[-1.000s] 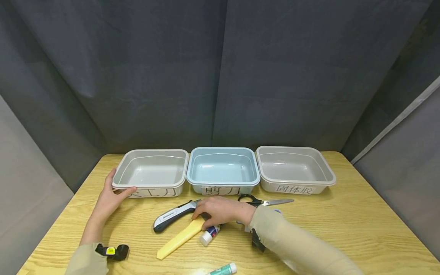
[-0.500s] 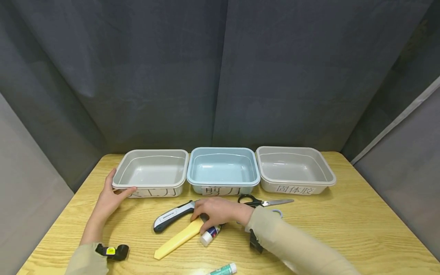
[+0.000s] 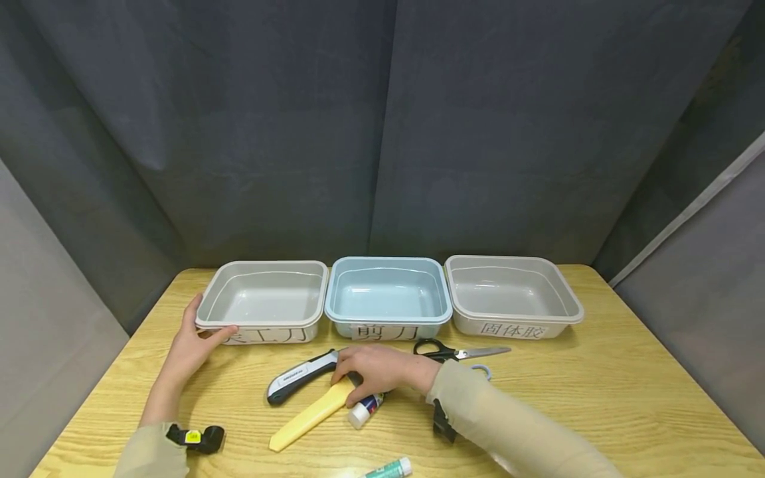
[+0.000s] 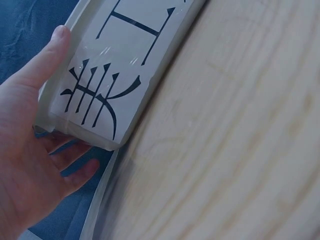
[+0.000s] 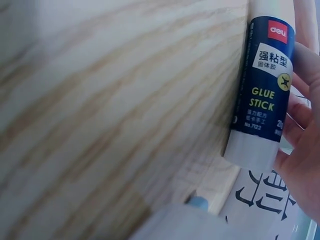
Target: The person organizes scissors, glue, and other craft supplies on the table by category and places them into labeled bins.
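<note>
In the head view my left hand (image 3: pixel 190 348) grips the near left corner of the left grey bin (image 3: pixel 263 323), thumb on the front rim, other fingers along the side. The left wrist view shows that bin's label (image 4: pixel 105 85) beside the thumb. My right hand (image 3: pixel 379 367) pinches the dark end of a yellow utility knife (image 3: pixel 307 419) between thumb and fingers, close over the table. Right beside the thumb lies a navy glue stick (image 3: pixel 362 413) with a white cap, also in the right wrist view. A grey-and-black utility knife (image 3: pixel 303 376) lies just left of the fingertips.
A blue bin (image 3: pixel 388 318) and another grey bin (image 3: pixel 520 317) continue the row at the back. Black-handled scissors (image 3: pixel 484 352) lie before them. A pale blue handle loop (image 3: pixel 483 370) shows behind the right sleeve. A green glue stick (image 3: pixel 388 469) lies at the bottom edge.
The yellow utility knife has shifted slightly left with my right hand, then barely back. The right forearm moved a little left, showing more of the pale blue loop. My left hand stays still.
</note>
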`<state>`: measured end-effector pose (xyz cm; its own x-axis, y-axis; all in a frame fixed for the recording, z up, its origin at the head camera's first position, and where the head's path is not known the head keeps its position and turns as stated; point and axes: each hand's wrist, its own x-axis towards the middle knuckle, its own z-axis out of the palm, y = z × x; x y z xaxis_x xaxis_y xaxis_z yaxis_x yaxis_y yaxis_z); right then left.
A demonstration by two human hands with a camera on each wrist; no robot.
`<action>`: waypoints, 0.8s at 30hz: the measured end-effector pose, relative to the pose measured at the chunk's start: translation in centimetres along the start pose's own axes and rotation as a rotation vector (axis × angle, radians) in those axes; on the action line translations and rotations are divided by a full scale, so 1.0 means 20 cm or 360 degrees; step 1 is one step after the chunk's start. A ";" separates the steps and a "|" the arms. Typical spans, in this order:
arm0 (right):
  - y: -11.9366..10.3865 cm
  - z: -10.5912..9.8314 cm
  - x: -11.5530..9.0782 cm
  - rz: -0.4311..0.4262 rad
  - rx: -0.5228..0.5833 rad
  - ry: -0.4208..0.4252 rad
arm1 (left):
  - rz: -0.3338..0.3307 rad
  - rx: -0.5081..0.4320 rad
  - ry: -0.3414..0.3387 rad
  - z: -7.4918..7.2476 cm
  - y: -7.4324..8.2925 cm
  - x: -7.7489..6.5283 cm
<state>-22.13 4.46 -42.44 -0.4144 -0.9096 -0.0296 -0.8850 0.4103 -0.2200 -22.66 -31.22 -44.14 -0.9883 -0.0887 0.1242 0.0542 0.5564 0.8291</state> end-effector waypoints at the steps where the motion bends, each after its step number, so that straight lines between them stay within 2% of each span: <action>1: 0.00 0.00 0.00 0.0001 0.0003 0.0005 | 0.0000 -0.0005 0.0000 0.00 0.00 0.00; 14: 0.01 -0.03 -0.02 -0.0078 0.0034 0.0093 | -0.0016 0.0013 -0.0003 0.00 0.00 0.00; 24: -0.01 -0.07 -0.05 -0.0002 0.0027 0.0081 | -0.0013 0.0014 -0.0005 0.00 0.00 0.00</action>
<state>-21.85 5.37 -41.05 -0.4240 -0.9054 0.0202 -0.8820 0.4077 -0.2364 -22.70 -31.28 -44.13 -0.9891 -0.0908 0.1156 0.0447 0.5632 0.8251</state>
